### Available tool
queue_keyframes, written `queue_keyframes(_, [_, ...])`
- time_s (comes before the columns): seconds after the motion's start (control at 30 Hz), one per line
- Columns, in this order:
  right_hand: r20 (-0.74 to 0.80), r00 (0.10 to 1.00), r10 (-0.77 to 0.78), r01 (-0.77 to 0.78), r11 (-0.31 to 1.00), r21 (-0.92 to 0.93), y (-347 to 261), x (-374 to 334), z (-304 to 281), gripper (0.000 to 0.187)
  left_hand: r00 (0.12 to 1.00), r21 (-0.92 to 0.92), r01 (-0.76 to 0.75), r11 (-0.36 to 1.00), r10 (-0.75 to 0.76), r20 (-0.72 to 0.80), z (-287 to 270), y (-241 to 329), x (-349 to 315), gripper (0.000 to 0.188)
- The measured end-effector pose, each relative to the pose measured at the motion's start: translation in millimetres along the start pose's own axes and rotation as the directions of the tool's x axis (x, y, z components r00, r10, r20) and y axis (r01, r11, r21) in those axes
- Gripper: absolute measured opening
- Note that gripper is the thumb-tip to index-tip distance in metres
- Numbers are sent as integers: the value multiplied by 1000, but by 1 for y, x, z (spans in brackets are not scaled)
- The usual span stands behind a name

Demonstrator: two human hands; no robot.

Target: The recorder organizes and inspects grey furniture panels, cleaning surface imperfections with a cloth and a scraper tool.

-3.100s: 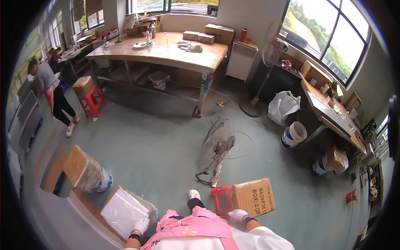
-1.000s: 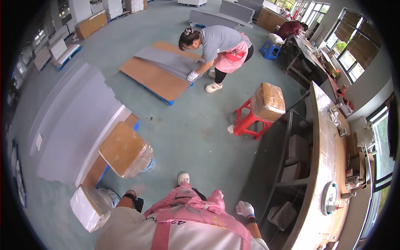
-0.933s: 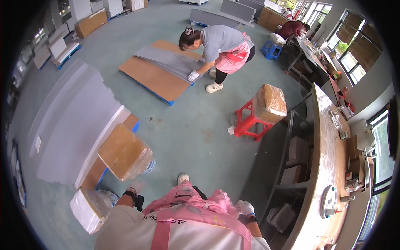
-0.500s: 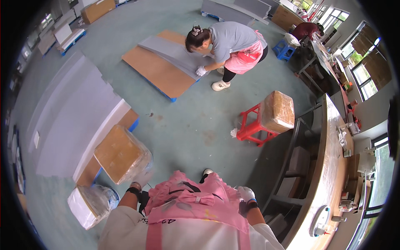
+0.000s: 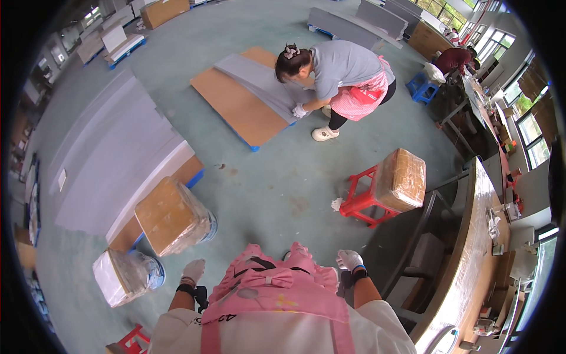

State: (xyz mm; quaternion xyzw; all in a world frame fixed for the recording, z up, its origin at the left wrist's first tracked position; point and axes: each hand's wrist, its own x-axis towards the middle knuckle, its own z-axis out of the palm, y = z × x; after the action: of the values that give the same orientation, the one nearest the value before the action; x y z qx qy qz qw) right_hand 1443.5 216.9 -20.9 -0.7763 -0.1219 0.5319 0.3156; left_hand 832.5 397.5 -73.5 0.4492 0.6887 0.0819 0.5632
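My left hand (image 5: 193,270), in a whitish glove, hangs low beside the pink apron (image 5: 268,282), its fingers loosely stretched with nothing in them. Nearest to it is a wrapped bucket-like stack with a tan cardboard top (image 5: 171,216); a gap separates the two. My right hand (image 5: 349,259), also gloved, hangs on the apron's other side. Its fingers are slightly bent and hold nothing that I can see. Both wrists wear dark bands. A second wrapped bucket with a white top (image 5: 113,278) stands left of my left hand.
Ahead, a co-worker (image 5: 348,71) bends over grey panels on a cardboard-covered pallet (image 5: 236,106). Large grey sheets (image 5: 112,159) lie at left. A red stool (image 5: 368,197) bears a wrapped block. A long workbench (image 5: 457,265) runs along the right; a blue stool (image 5: 421,87) stands farther off.
The view has shifted, with the pallet, co-worker and red stool now lower and farther right. My left hand has come away from beside the tan-topped stack. A red stool edge appears at lower left.
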Motion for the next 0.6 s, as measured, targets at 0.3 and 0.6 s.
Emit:
queue_keyframes(0.3, [99, 989, 114, -126, 985, 121, 6, 14, 0, 22, 993, 292, -114, 950, 119, 2, 1, 18, -5, 41])
queue_keyframes(0.6, [167, 968, 189, -218, 960, 173, 18, 15, -7, 29, 950, 572, -307, 761, 284, 132, 2, 9, 3, 31])
